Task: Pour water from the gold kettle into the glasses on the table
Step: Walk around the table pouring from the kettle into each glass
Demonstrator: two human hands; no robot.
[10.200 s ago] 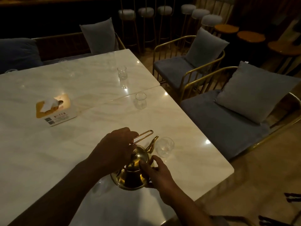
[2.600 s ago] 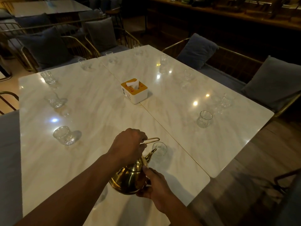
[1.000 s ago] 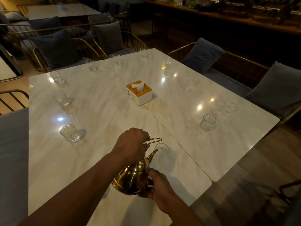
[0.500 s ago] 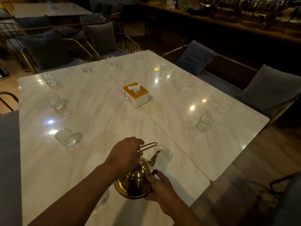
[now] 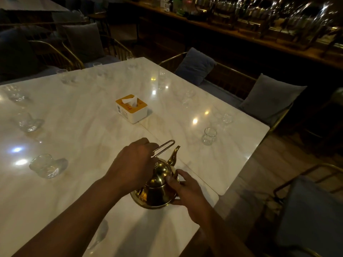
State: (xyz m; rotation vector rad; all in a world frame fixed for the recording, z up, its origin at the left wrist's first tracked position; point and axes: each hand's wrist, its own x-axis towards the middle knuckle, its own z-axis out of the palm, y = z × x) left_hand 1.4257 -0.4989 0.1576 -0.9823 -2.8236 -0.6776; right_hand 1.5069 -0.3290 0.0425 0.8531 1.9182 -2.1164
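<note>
Now left hand fingers grip gold kettle handle, right hand clasps body; glass seemingly empty

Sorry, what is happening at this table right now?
A person holds a gold kettle with both hands: the left hand grips its handle, the right hand holds its body. The spout points up and no water runs. Glasses stand around the table, a tissue box in the middle.

One kettle; one tissue box; one left hand and one right hand; eleven glasses discernible on the table, several blurred.
</note>
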